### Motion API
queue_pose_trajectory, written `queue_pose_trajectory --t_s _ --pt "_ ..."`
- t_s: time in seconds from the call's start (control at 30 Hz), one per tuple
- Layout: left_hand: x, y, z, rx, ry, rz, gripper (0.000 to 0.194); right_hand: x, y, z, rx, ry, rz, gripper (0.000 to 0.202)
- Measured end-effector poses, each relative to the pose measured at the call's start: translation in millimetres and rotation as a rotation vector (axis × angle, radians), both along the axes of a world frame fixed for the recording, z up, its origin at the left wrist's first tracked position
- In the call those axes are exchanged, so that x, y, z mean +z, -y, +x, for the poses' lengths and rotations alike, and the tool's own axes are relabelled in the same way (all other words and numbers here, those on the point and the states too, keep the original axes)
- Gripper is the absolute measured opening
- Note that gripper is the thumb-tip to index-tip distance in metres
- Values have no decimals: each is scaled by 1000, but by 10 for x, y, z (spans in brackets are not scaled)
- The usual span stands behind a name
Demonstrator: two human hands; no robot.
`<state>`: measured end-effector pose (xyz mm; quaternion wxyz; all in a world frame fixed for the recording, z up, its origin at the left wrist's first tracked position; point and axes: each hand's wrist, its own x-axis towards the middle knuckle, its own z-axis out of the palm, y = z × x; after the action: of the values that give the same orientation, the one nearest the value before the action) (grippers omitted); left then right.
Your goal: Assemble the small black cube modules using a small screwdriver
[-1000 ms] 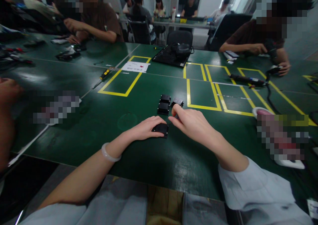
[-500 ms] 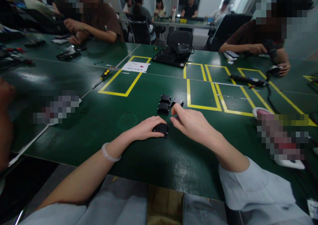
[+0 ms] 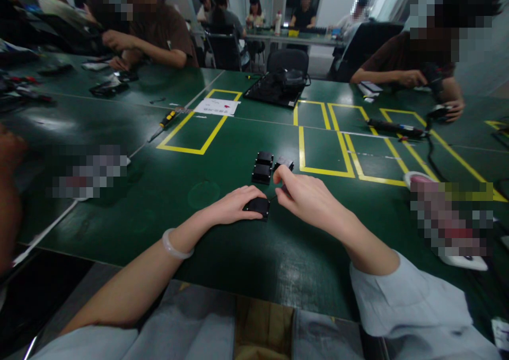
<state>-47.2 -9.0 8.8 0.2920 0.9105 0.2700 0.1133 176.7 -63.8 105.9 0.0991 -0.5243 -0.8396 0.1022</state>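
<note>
My left hand [image 3: 238, 205] lies at the near middle of the table, thumb and fingers gripping a small black block [image 3: 257, 207] with bright dots at its corners. Close to its right side, my right hand [image 3: 304, 190] is closed in a pinch on a thin dark tool [image 3: 273, 197]. The tool's tip points at the block's right edge; its exact kind is too small to make out. Just beyond my hands sit similar black blocks [image 3: 262, 168] in a short row. Another black piece [image 3: 283, 164] is partly hidden behind my right fingers.
Yellow tape outlines [image 3: 326, 172] mark the green table [image 3: 159, 190]. A yellow-black screwdriver [image 3: 167, 119] and a paper sheet [image 3: 217, 107] lie left of centre, a black panel [image 3: 274, 90] further back. A dark power tool [image 3: 397, 128] lies at right. Co-workers sit across the table.
Both my hands and the black block stay almost exactly in place. My right fingers have shifted very slightly around the thin tool.
</note>
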Motion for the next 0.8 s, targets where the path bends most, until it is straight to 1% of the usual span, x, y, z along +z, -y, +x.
queue_pose_trajectory --t_s 0.23,0.37,0.5,0.63,0.8 --pt "22 5 8 3 -9 -4 39 -9 -22 -13 -30 92 -2 21" --pt "12 6 0 6 -4 -3 39 -2 -24 6 10 53 -13 18" --pt "-5 -2 -8 4 1 -2 39 4 -11 7 21 6 -14 19" --pt "-5 -6 -5 -1 -4 2 41 0 -8 -12 -1 12 -2 17" --pt "20 5 5 2 -10 1 41 -16 -22 -17 -32 75 0 21"
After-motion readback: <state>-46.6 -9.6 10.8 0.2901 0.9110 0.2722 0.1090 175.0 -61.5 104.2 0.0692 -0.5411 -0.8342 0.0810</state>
